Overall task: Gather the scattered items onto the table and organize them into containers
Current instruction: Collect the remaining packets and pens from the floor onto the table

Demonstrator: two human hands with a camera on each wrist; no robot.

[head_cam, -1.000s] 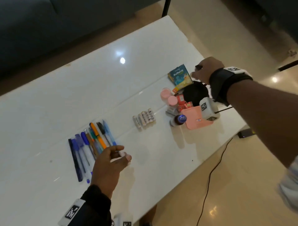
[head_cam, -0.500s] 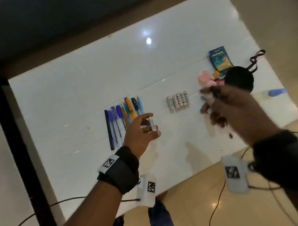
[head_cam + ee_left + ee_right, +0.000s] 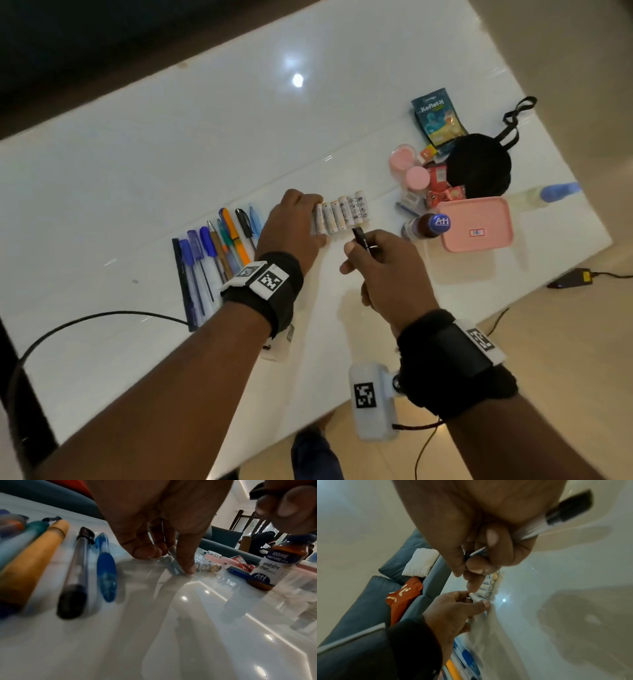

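A row of white batteries (image 3: 344, 214) lies mid-table on the white table (image 3: 171, 164). My left hand (image 3: 308, 219) pinches one more battery (image 3: 175, 563) between thumb and fingers, down on the table at the row's left end (image 3: 487, 588). My right hand (image 3: 356, 250) hovers just right of it and grips a black pen (image 3: 361, 238), whose black end (image 3: 570, 509) sticks out behind the fist. A row of several pens (image 3: 219, 246) lies left of the left hand. A closed pink box (image 3: 476, 222) sits at the right.
By the pink box stand an iodine bottle (image 3: 426, 224), two pink jars (image 3: 409, 168), red packets, a black pouch (image 3: 479, 166), a teal sachet (image 3: 438, 116) and a blue-capped bottle (image 3: 548, 193). A cable (image 3: 85, 318) crosses the table's left edge. A sofa stands beyond the table.
My left hand carried the battery from above the pens to the left end of the battery row. My right hand came in from the right with the black pen.
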